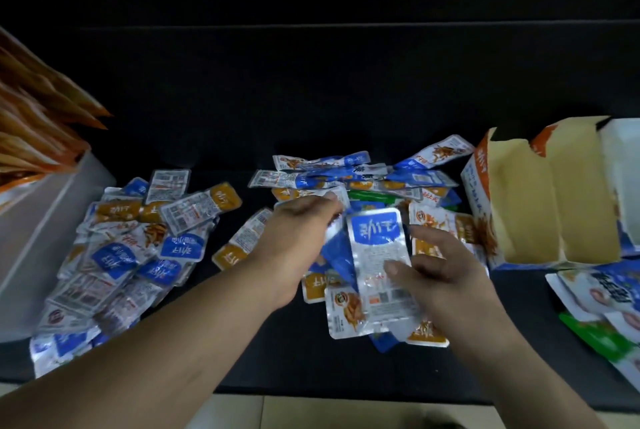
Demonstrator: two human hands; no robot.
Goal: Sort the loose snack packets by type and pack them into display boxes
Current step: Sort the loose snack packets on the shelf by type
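Observation:
Loose silver, blue and orange snack packets lie on a black table in two heaps, a left heap (131, 248) and a middle heap (349, 179). My right hand (440, 272) pinches a silver packet with a blue label (375, 248) between thumb and fingers, held above the middle heap. My left hand (298, 231) reaches into that heap, its fingertips on a packet near the top, fingers partly hidden by packets. An open cardboard display box (547, 200) with a blue and orange outside lies to the right, its brown inside showing.
A grey box (41, 238) holding upright orange packets (38, 127) stands at the far left. Larger blue, white and green packets (602, 311) lie at the right edge. The table's front edge (346, 394) runs below my arms, with pale floor under it.

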